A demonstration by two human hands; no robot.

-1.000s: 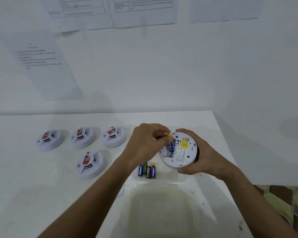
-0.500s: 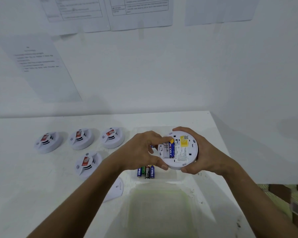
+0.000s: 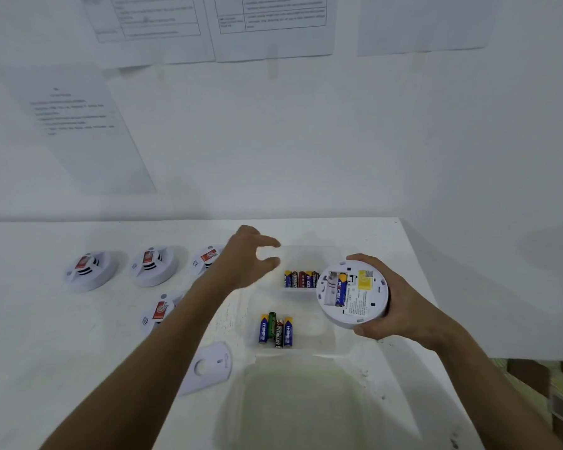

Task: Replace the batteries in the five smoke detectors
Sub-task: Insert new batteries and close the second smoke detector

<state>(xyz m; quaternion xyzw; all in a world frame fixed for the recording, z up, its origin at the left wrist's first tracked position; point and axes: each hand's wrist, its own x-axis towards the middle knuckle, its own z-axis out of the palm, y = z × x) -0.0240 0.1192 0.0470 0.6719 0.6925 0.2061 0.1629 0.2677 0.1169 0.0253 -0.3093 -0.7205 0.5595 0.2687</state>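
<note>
A: What lies around the open smoke detector (image 3: 352,293)?

B: The right hand (image 3: 400,302) grips it by the rim, back side up, above the right part of the white surface (image 3: 46,336). One blue battery (image 3: 340,289) sits in its bay. Behind it a clear tray (image 3: 309,254) holds a row of batteries (image 3: 301,279), partly hidden by the detector. Nearer, four used batteries (image 3: 276,329) lie side by side, and a loose cover plate (image 3: 208,368) lies to their left.

A: And the left hand (image 3: 244,258)?

B: It hovers over the tray's left edge, fingers (image 3: 270,243) spread and empty, and its arm hides parts of two detectors.

A: What changed?

B: Half a second ago those fingers pressed at the battery bay; now they are off it and further back.

A: The count?

B: Four more detectors (image 3: 90,269) face up at left, five in all.
</note>
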